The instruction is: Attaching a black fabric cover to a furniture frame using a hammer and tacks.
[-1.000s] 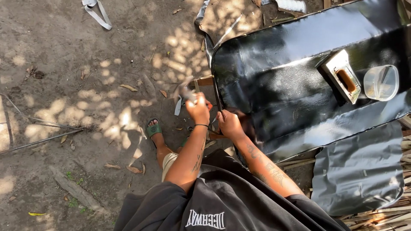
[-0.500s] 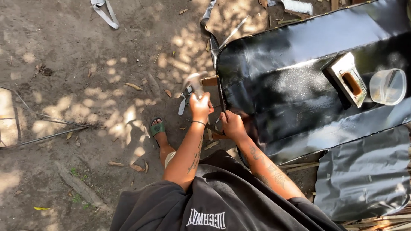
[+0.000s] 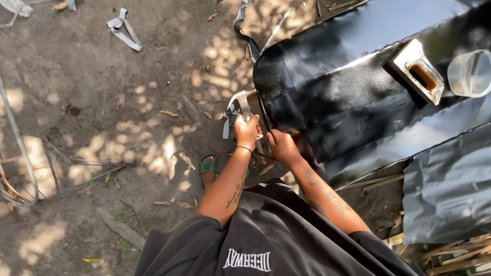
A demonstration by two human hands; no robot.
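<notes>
**Head view: hammering along the edge of a black metal sheet**

Head view looks down on a person crouched on bare dirt at the left edge of a large black metal sheet (image 3: 358, 92). The left hand (image 3: 247, 130) is closed around the handle of a hammer (image 3: 241, 102), whose head is raised just beside the sheet's rounded corner. The right hand (image 3: 281, 145) is closed at the rim of the sheet, pinching or steadying something there; what exactly it holds is too small to tell.

The step in hand looks like striking or fixing the sheet's edge. A next blow would call for a short, well-aimed swing, since the right hand's fingers sit very near the hammer's landing spot.

Room is tight at the rim: the sheet's edge runs just beside both hands, and a sandalled foot (image 3: 207, 166) rests on the ground below the hammer. To the left the dirt lies open, with only leaves, sticks and a grey strap (image 3: 123, 31) well apart. Farther right on the sheet lie a small rectangular metal box (image 3: 415, 71) and a clear plastic cup (image 3: 469, 73), well away from the work.
</notes>
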